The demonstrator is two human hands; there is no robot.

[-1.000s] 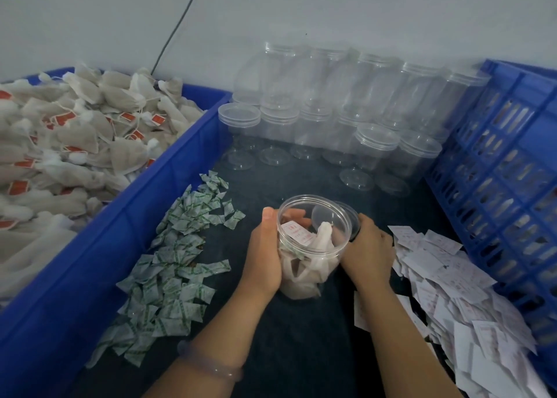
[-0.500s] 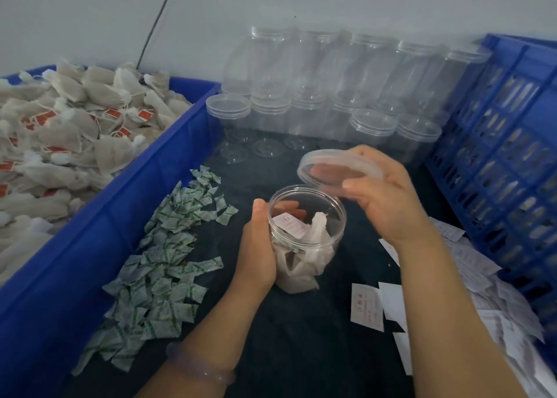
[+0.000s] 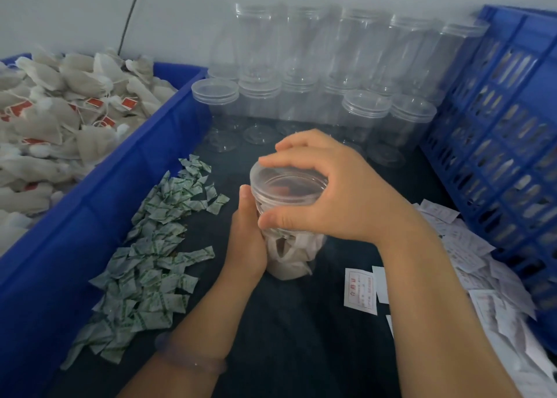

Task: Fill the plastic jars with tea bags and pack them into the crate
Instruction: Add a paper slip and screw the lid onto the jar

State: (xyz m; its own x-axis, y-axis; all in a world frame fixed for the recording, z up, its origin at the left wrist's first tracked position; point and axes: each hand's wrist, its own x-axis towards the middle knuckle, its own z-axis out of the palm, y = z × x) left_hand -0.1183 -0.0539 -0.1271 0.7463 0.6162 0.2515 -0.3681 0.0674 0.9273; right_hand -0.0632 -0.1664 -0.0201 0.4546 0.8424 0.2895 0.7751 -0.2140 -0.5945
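Note:
A clear plastic jar [image 3: 294, 257] holding several tea bags stands on the dark table in the middle. My left hand [image 3: 245, 234] grips its side. A clear lid [image 3: 287, 186] sits on the jar's mouth, and my right hand [image 3: 334, 191] holds that lid from above with fingers and thumb curled round its rim. Loose tea bags [image 3: 57, 120] fill a blue bin [image 3: 99, 225] on the left. The blue slatted crate [image 3: 497, 144] stands on the right.
Several lidded clear jars [image 3: 364, 111], stacked in two layers, stand along the back wall. A heap of small green-printed sachets [image 3: 150, 262] lies left of the jar. White paper slips [image 3: 470, 262] are scattered on the right, in front of the crate.
My right hand lifted the lid from the table beside the jar, carried it over the mouth and set it down on top. My left hand stayed on the jar.

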